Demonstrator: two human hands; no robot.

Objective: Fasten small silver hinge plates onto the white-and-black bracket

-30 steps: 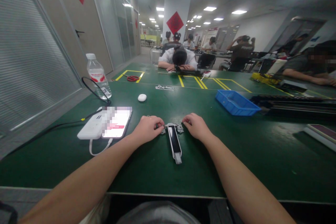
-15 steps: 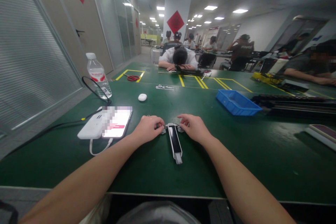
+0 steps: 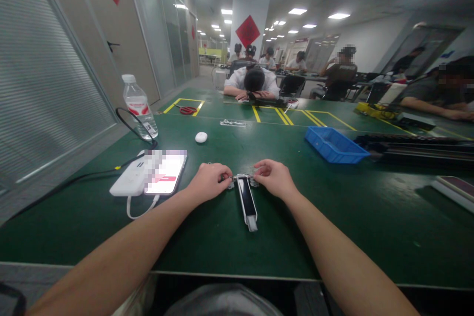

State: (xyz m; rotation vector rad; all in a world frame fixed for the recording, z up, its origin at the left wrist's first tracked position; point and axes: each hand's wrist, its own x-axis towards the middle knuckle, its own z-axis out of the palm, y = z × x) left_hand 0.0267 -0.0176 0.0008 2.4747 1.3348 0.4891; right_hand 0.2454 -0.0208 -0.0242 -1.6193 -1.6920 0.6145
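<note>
A narrow white-framed device with a glossy black face (image 3: 247,198) lies on the green table, its grey end piece (image 3: 252,223) toward me. Small metal bracket-like parts stick out on both sides of its far end. My left hand (image 3: 212,179) is closed in a pinch at the left bracket (image 3: 231,185); a dark bit shows between its fingertips. My right hand (image 3: 274,177) pinches at the right bracket (image 3: 254,182), thumb and forefinger close together. The fingers partly cover what they grip, and its exact kind is too small to make out.
Left of my hands lie a white power bank (image 3: 128,177) and a lit phone (image 3: 166,173), joined by a cable, with a water bottle (image 3: 138,108) behind. Farther off are a white earbud case (image 3: 201,137), red-handled scissors (image 3: 188,110) and a blue tray (image 3: 335,145). A person (image 3: 252,81) rests head-down opposite.
My right hand's fingers have shifted slightly and drawn closer together at the device's right side. My left hand and the device look unmoved.
</note>
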